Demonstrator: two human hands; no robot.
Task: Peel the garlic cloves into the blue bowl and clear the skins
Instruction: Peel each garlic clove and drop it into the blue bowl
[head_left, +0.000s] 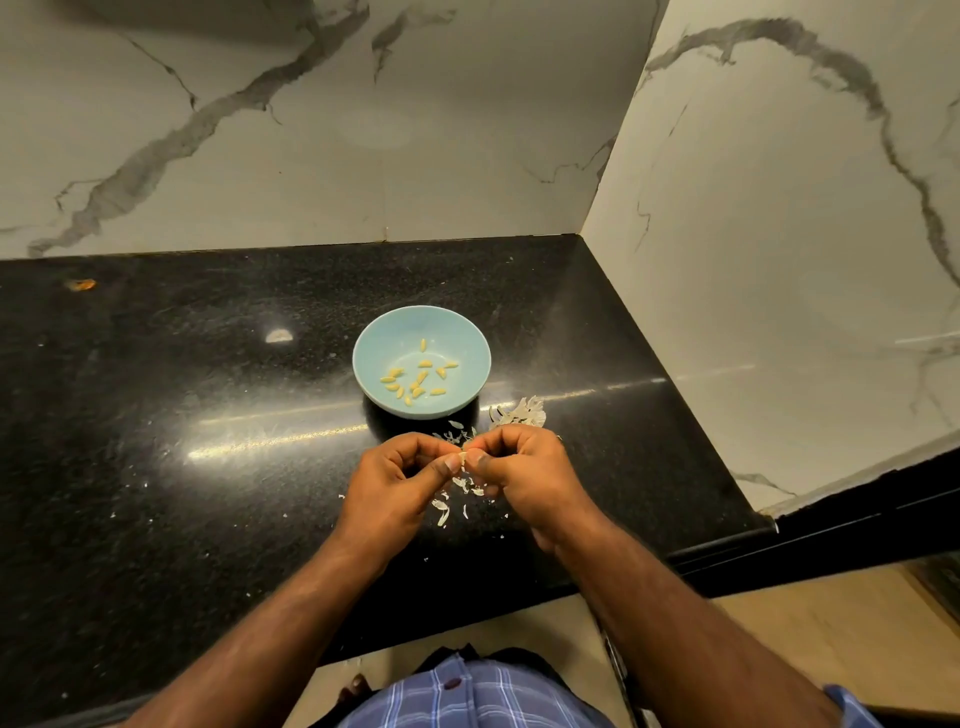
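Observation:
A light blue bowl (375, 340) stands on the black counter (182, 395) and holds several peeled yellow garlic cloves (417, 378). Just in front of it, my left hand (390, 486) and my right hand (524, 475) meet fingertip to fingertip and pinch a small whitish garlic clove (463, 458) between them. Most of the clove is hidden by the fingers. Loose white skins (457, 496) lie scattered on the counter below my hands. A larger heap of skins (519, 413) sits to the right of the bowl.
Marble walls close the counter at the back and on the right (779, 260). An orange speck (80, 284) lies at the far left. The counter's front edge (675, 564) runs close below my forearms.

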